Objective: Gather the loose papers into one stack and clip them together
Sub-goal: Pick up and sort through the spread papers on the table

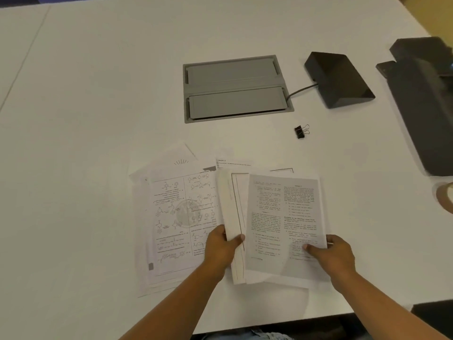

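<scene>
Loose printed papers lie spread on the white table (98, 94) near its front edge. A sheet with chemistry diagrams (176, 217) lies flat at the left on several others. My left hand (221, 246) grips the lower left edge of a lifted bundle of sheets (232, 204). My right hand (333, 256) holds the lower right of the same bundle, thumb on the top text page (284, 217). A black binder clip (301, 131) lies alone on the table beyond the papers, to the right.
A grey cable hatch (235, 89) is set into the table beyond the papers. A dark wedge-shaped box (339, 79) with a cable sits right of it. A large black object (424, 101) lies at the right edge, a tape roll (445, 197) below it.
</scene>
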### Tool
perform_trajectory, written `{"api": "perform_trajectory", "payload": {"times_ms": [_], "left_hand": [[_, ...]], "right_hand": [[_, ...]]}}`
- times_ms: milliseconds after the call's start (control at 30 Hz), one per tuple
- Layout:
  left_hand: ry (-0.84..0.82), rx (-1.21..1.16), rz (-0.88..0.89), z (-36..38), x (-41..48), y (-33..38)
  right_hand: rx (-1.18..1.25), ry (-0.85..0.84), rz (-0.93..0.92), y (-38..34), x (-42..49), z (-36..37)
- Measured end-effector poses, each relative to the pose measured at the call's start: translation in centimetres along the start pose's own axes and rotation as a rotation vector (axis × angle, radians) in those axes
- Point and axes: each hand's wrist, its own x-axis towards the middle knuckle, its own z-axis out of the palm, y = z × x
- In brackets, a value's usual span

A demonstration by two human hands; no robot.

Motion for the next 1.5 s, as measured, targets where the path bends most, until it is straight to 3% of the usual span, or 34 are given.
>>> {"api": "perform_trajectory", "payload": {"times_ms": [333, 500, 700, 867, 1133, 1267, 1433, 1500], "left_hand": [[0.153, 0.052, 0.035, -1.8, -0.4, -0.9], [0.371, 0.201, 0.077, -2.6, -0.3, -0.7], [0.393, 0.312, 0.134, -3.2, -1.0, -0.6], [0.446, 0.176, 0.22, -3.5, -1.8, -0.6], [0.342, -0.09, 0.156, -5.1, -3.5, 0.0], [0.193, -0.342, 0.012, -5.8, -4.8, 0.2], [0.027, -0.405, -0.03, -6.5, -6.1, 0.0], [-0.052, -0.403, -0.036, -6.6, -6.5, 0.2]], "right_hand": [[0.111, -0.067, -0.008, 0.8, -1.3, -2.7], [0.188, -0.047, 0.002, 1.3, -2.3, -4.9], [0.251, -0.031, -0.018, 1.1, -3.6, -5.9], [0.323, -0.031, -0.054, 0.2, -4.8, -6.3], [0.372, -0.118, -0.115, -1.6, -6.7, -5.9], [0.465, -0.277, -0.129, -3.5, -7.8, -5.1], [0.436, -0.478, -0.176, -5.7, -8.0, -2.6], [0.419, -0.562, -0.102, -5.8, -7.6, -1.5]]}}
